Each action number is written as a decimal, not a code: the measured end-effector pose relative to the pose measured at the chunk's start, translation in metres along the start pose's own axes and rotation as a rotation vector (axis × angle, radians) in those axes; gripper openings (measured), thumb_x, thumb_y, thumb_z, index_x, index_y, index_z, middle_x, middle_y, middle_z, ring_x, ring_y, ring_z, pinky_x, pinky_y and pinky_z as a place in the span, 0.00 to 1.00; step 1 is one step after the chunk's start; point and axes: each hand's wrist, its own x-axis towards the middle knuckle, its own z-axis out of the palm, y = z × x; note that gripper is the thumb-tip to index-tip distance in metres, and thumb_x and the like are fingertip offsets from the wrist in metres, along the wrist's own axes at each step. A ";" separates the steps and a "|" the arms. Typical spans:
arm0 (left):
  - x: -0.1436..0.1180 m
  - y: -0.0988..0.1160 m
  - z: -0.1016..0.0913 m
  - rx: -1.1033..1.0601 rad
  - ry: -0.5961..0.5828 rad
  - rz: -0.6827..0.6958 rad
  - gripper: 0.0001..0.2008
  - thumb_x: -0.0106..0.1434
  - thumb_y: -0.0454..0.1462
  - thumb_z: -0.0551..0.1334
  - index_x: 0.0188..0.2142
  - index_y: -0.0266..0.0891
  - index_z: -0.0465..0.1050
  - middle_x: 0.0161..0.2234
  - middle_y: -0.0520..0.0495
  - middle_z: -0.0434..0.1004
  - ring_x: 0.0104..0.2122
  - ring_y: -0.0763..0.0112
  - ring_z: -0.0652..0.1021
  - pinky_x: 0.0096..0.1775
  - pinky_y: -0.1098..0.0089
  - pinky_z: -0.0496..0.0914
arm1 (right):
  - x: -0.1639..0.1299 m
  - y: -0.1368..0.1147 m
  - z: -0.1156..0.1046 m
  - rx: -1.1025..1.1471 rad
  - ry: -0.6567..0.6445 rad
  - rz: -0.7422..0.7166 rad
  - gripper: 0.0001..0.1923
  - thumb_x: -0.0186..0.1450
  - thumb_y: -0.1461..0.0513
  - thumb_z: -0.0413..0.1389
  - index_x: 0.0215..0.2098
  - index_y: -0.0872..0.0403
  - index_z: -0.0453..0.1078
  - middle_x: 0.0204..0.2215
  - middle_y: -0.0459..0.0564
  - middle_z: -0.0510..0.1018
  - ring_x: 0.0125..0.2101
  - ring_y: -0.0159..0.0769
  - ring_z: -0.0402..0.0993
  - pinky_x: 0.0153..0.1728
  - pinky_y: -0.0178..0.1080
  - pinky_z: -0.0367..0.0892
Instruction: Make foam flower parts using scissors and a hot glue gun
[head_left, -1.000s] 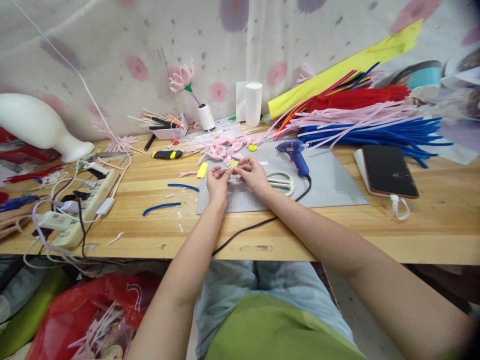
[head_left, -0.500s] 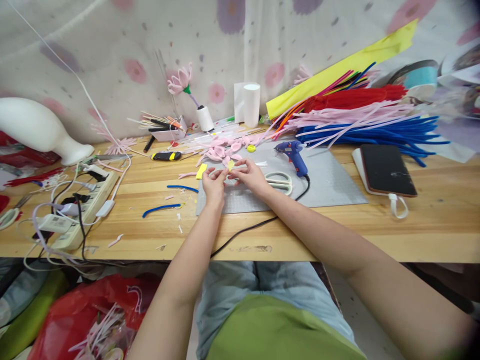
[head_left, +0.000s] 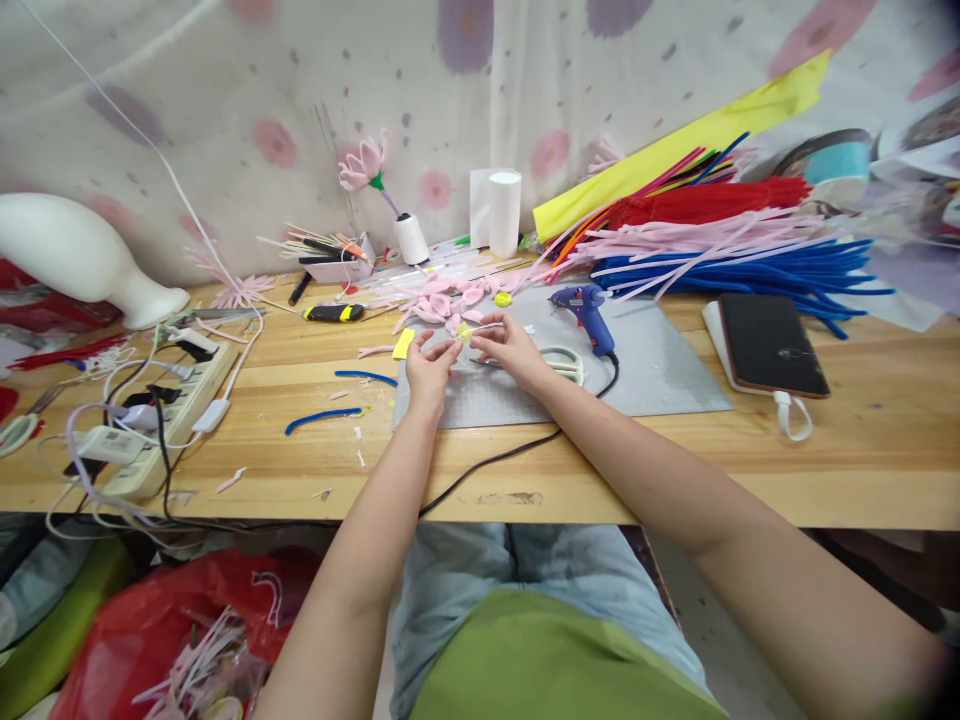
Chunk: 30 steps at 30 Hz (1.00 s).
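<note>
My left hand point(head_left: 429, 375) is closed in a pinch over the grey cutting mat point(head_left: 652, 375). Between its fingertips and those of my right hand point(head_left: 511, 352) is a small yellow piece point(head_left: 464, 331), perhaps paper or felt. Closed fingers of my right hand also pinch it, and a thin pale strip shows along them. Just behind lie pink pipe-cleaner petals point(head_left: 442, 300) and a small yellow coil point(head_left: 502, 299). Under my right forearm the pale scissor handles point(head_left: 564, 362) are partly hidden. A flat yellow scrap point(head_left: 403, 344) lies left of my left hand.
A blue glue gun point(head_left: 589, 315) rests on the mat, its black cord point(head_left: 487, 462) running toward the table's front edge. Pipe-cleaner bundles point(head_left: 705, 205) fill the back right. At left are a power strip point(head_left: 180, 410) and a utility knife point(head_left: 334, 313). A black-topped device point(head_left: 772, 342) lies right.
My fingertips have drawn slightly apart around the yellow piece, so more of it shows. The view has shifted a little; the things on the table look unmoved.
</note>
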 end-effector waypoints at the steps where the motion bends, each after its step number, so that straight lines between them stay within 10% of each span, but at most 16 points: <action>1: -0.001 0.000 0.000 0.008 -0.008 0.001 0.31 0.42 0.36 0.70 0.45 0.37 0.61 0.30 0.50 0.76 0.22 0.80 0.71 0.22 0.78 0.59 | 0.001 0.001 0.001 -0.008 -0.006 -0.016 0.22 0.47 0.58 0.61 0.37 0.52 0.58 0.29 0.41 0.71 0.30 0.28 0.70 0.26 0.32 0.68; 30: -0.001 0.002 0.001 -0.025 -0.056 -0.045 0.38 0.47 0.33 0.69 0.57 0.35 0.58 0.31 0.48 0.78 0.17 0.83 0.67 0.21 0.77 0.60 | 0.000 0.007 0.003 -0.195 0.019 -0.118 0.20 0.49 0.55 0.58 0.36 0.51 0.57 0.26 0.42 0.69 0.29 0.31 0.67 0.25 0.35 0.66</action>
